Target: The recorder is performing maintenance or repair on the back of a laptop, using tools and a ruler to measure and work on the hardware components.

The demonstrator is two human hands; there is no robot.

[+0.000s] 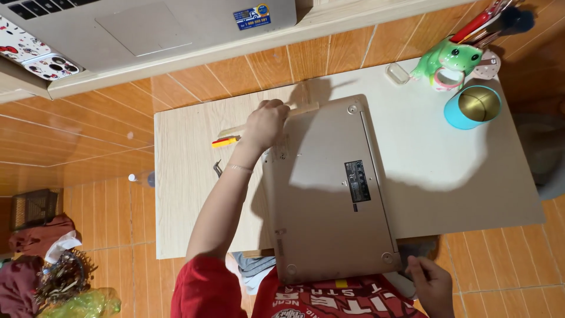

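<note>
Left grip: left hand is curled shut around the end of a pale flat stick, which runs along the far left corner of the laptop.
Right grip: right hand is at the laptop's near right corner, fingers bent against its edge; how firmly they hold it I cannot tell.
Laptop: gold-coloured laptop lies closed and upside down in the middle of the table, its base facing up, the near edge reaching past the table toward the person's red shirt.
Label on the base: small dark rectangular label sits right of centre on the base, upright and narrow, with a tiny blue tag just below it.
Screwdriver: red and yellow screwdriver lies on the table just left of the left hand.
Tweezers: dark tweezers lie near the left forearm.
Table: low table has a light wood-grain top on the left and a white mat under its right half.
Far right corner: green frog holder with pens, and a blue cup with a gold inside, stand just beside each other.
Second laptop: silver laptop lies open on a higher ledge beyond, a blue rectangular sticker on its palm rest and a patterned phone at its left.
Floor: orange-brown tiles; clothes and clutter are heaped at the lower left.
</note>
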